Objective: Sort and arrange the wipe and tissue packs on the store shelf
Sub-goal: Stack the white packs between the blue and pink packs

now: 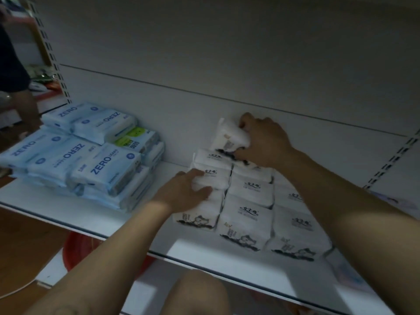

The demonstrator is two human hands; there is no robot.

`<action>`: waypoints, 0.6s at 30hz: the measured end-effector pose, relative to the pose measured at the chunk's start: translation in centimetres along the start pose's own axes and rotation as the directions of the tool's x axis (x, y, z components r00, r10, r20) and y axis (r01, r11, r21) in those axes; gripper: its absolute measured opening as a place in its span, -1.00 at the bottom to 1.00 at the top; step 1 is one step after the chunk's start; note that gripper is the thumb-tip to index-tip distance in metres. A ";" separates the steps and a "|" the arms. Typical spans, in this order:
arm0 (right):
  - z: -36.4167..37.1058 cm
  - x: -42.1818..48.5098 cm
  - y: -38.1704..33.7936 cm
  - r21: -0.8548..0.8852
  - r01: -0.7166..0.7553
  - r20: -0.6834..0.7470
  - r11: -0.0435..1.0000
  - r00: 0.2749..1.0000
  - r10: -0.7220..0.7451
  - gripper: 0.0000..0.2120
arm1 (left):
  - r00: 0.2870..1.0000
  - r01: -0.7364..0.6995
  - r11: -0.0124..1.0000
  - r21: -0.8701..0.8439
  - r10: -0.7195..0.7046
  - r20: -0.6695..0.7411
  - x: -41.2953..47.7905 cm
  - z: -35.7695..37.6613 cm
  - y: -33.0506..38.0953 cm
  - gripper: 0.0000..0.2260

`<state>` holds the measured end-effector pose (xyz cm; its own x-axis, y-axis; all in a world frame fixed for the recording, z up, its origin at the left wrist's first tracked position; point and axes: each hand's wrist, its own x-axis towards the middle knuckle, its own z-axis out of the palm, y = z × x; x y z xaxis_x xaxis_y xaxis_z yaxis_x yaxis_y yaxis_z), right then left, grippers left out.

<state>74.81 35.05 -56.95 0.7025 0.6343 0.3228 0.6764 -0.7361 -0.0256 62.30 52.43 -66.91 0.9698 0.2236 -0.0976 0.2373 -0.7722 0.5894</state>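
Dim, bluish light; soft overall blur, wide-angle bending at edges.

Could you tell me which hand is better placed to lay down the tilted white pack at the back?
Right: the right hand grips the tilted pack; the left hand rests on a nearer pack.
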 end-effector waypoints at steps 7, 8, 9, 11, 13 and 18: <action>3.8 4.3 -2.7 -0.038 0.065 0.122 0.997 0.991 -0.060 -0.48 | 1.000 0.004 0.996 -0.089 -0.005 -0.013 0.7 1.2 -1.1 -0.47; 4.1 4.4 -2.8 -0.053 0.070 0.125 0.996 0.990 -0.063 -0.48 | 1.000 0.007 0.994 -0.107 -0.009 -0.019 0.8 1.3 -1.2 -0.48; 4.3 4.4 -2.8 -0.065 0.077 0.129 0.995 0.989 -0.069 -0.47 | 1.000 0.006 0.993 -0.121 -0.010 -0.027 0.8 1.4 -1.2 -0.49; 4.5 4.0 -2.7 -0.081 0.093 0.146 0.992 0.986 -0.080 -0.44 | 0.999 0.003 0.991 -0.136 -0.008 -0.035 0.8 1.4 -1.2 -0.51; 4.2 3.5 -2.4 -0.113 0.116 0.188 0.987 0.978 -0.094 -0.37 | 1.000 -0.002 0.990 -0.144 -0.002 -0.024 0.9 1.3 -1.1 -0.51; 2.7 -0.5 -1.6 0.008 0.028 0.057 1.000 0.998 -0.028 -0.19 | 0.997 -0.026 0.951 -0.308 0.001 -0.081 0.3 0.8 -1.4 -0.46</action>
<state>73.98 36.59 -59.57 0.6943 0.6674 0.2692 0.6976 -0.7161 -0.0241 62.29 53.14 -68.38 0.9621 0.2707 -0.0316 0.1833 -0.5569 0.8101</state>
